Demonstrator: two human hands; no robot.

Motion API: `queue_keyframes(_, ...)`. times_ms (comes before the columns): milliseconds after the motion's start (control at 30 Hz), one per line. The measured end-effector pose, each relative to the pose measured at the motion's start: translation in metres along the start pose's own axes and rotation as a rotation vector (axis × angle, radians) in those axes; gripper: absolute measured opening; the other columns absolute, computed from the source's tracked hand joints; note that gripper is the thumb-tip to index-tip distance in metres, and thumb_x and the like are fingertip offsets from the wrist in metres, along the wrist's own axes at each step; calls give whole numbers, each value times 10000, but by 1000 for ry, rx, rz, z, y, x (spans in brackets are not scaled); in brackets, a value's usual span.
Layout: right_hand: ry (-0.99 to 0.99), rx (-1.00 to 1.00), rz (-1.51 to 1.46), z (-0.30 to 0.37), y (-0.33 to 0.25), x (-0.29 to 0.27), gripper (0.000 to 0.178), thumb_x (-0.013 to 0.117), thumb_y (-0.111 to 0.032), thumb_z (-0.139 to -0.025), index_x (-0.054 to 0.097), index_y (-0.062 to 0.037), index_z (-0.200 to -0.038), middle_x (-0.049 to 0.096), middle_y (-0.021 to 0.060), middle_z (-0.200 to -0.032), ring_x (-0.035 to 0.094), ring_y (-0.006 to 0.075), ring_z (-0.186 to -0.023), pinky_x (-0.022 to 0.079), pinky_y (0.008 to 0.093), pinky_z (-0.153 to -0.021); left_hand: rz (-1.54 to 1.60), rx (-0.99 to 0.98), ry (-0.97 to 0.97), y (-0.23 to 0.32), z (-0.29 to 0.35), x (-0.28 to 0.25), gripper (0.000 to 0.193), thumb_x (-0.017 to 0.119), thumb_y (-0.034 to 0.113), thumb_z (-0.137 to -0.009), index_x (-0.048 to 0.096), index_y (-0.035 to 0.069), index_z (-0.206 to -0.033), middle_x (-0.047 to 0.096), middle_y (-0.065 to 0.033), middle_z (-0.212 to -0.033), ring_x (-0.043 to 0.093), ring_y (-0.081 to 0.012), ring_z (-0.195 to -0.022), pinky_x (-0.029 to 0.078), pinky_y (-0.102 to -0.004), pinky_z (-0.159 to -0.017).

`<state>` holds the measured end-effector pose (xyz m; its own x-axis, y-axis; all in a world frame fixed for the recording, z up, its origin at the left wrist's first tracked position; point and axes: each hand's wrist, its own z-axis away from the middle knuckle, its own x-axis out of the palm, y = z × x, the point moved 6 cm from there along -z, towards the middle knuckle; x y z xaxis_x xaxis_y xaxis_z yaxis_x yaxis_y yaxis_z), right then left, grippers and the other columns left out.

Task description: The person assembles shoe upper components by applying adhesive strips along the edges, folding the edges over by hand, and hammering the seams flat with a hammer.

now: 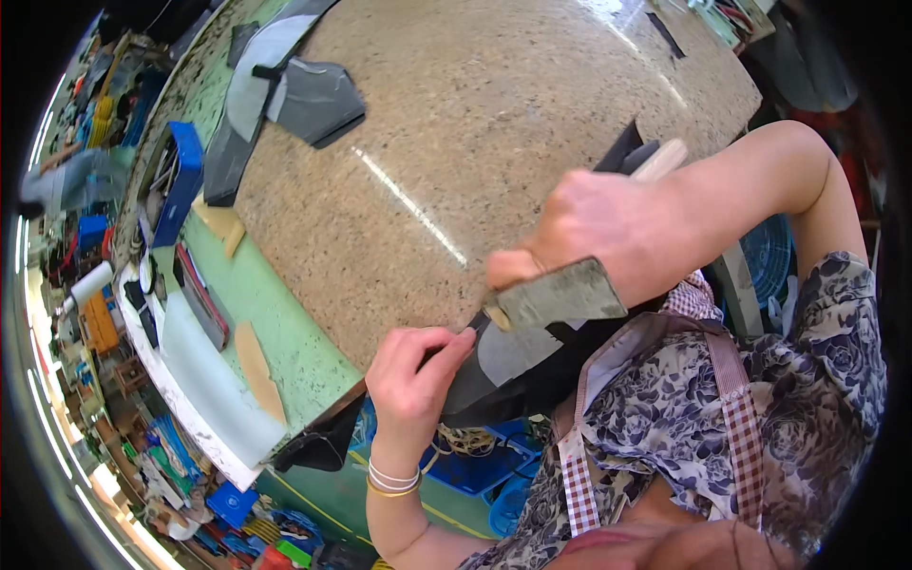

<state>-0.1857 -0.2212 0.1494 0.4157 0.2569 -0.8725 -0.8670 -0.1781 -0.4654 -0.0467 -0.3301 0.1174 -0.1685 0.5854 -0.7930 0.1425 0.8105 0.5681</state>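
The right hand (608,233) is closed in a fist around a flat metal blade (560,296) with a pale wooden handle (665,157) that sticks out behind the knuckles. The blade's edge points down and toward the left hand. The left hand (408,375), with thin bangles at the wrist, pinches the near edge of a dark grey sheet piece (494,366) between thumb and curled fingers, holding it at the table's edge just under the blade.

The blade appears to meet the piece close to the left fingertips, so the trimming or skiving looks to be in progress rather than finished. Part of the piece is a lighter grey, perhaps already worked, but I cannot tell how much remains.

Beyond the hands spreads a speckled stone slab (475,123), mostly bare. At its far side, well away from both hands, lie several more grey cut pieces (304,95). Out to the left of the left hand runs a green cutting mat (275,313) with tan pattern shapes (256,366), a blue box (185,180) and small tools.

Below and around the table the room is crowded with blue crates (475,470), bins and stacked supplies.
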Motion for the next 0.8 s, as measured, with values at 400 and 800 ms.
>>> queue_keyframes(400,494,81,104,17,9,-29,369,568,-171,-837,491,-31,-1170,568,95,-650,615,269,-523,468,374,-435,-91,34,73,26,-35,23,192,671,9,-731,659,19,-922,584,-82,-864,587,-261,-795,502,-348,-635)
queue_keyframes(800,47,-12,-100,5,-1,3,359,610,-222,-793,466,-20,-1054,537,83,-643,574,274,-477,427,387,-399,8,-73,98,17,2,9,262,676,18,-704,674,-16,-964,618,-113,-925,597,-263,-844,511,-345,-699)
